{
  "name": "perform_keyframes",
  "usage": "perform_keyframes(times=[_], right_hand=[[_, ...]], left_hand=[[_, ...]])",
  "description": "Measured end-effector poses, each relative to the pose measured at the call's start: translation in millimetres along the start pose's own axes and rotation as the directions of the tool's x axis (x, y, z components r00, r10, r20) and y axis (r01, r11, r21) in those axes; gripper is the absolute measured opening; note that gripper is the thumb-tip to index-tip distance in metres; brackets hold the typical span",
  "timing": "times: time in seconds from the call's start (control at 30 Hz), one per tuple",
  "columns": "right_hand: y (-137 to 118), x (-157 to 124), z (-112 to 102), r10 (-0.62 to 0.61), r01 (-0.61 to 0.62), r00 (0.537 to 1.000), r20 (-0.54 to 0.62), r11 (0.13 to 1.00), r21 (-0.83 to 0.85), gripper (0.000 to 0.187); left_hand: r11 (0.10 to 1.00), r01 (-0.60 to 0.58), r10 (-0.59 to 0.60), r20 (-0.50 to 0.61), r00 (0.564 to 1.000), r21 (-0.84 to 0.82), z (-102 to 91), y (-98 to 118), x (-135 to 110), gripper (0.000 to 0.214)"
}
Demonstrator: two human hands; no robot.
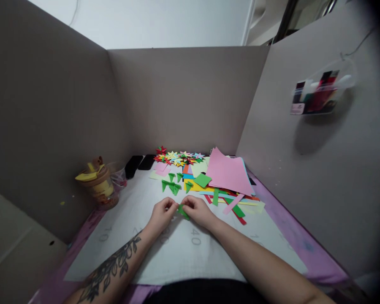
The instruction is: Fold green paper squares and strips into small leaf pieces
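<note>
Between my two hands, just above the white sheet, is a small piece of green paper (183, 212). My left hand (164, 212) pinches its left edge with thumb and forefinger. On the other side my right hand (196, 210) is closed on it too, its fingers hiding part of the paper. Several small folded green paper pieces (172, 187) lie just beyond my hands. A flat green paper square (202, 180) rests to their right, on top of coloured sheets.
Folded paper stars (177, 158) are heaped along the back wall. Pink sheets (229, 173) and coloured strips (233, 204) lie at the right. At left stand a pot (100, 188) and a clear cup (117, 174), near two black flat objects (134, 166). Grey panels enclose three sides.
</note>
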State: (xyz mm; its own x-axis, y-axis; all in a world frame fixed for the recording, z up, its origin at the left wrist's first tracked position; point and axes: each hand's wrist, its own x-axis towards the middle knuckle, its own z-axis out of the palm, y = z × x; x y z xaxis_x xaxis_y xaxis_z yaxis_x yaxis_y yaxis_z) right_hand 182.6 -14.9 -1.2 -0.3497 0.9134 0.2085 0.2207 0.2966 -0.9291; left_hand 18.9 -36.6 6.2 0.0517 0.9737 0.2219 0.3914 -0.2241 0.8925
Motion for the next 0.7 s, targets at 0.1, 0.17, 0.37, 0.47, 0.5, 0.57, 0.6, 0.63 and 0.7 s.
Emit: perform_keyframes(times=[0.1, 0.17, 0.37, 0.47, 0.5, 0.57, 0.6, 0.63, 0.7], right_hand=[[-3, 2, -1, -0.012, 0.012, 1.0, 0.007, 1.0, -0.027, 0.008], [-3, 3, -3, -0.012, 0.012, 1.0, 0.011, 0.999, -0.041, 0.007], [13, 9, -9, 0.068, -0.063, 0.991, -0.116, 0.997, 0.053, 0.01], [21, 15, -18, 0.078, -0.084, 0.985, -0.153, 0.996, -0.034, 0.01], [23, 17, -22, 0.057, -0.074, 0.986, -0.156, 0.992, -0.102, 0.011], [23, 20, -30, 0.021, -0.055, 0.991, -0.13, 0.963, -0.263, 0.015], [21, 20, -34, 0.015, -0.051, 0.994, -0.108, 0.937, -0.345, 0.015], [19, 21, -38, 0.015, -0.045, 0.997, -0.074, 0.908, -0.417, 0.015], [12, 21, -45, 0.051, -0.042, 0.999, 0.006, 0.868, -0.494, 0.016]], left_hand=[[1.0, -0.005, 0.005, 0.011, 1.0, -0.003, -1.0, 2, -1, 0.024], [1.0, -0.006, 0.006, 0.005, 1.0, -0.004, -1.6, 1, -1, 0.023], [0.989, 0.102, -0.105, -0.027, 0.994, -0.105, -2.8, -9, 2, 0.023], [0.972, 0.171, -0.172, 0.007, 0.985, -0.162, -2.2, -11, 3, 0.025], [0.965, 0.193, -0.192, 0.024, 0.981, -0.178, -1.8, -10, 3, 0.026], [0.953, 0.232, -0.223, 0.071, 0.972, -0.193, -1.1, -8, 0, 0.027], [0.946, 0.255, -0.241, 0.092, 0.966, -0.199, -0.7, -7, -1, 0.028], [0.94, 0.275, -0.256, 0.116, 0.96, -0.202, -0.4, -7, -3, 0.03], [0.919, 0.336, -0.305, 0.169, 0.937, -0.208, 0.0, -9, -6, 0.033]])
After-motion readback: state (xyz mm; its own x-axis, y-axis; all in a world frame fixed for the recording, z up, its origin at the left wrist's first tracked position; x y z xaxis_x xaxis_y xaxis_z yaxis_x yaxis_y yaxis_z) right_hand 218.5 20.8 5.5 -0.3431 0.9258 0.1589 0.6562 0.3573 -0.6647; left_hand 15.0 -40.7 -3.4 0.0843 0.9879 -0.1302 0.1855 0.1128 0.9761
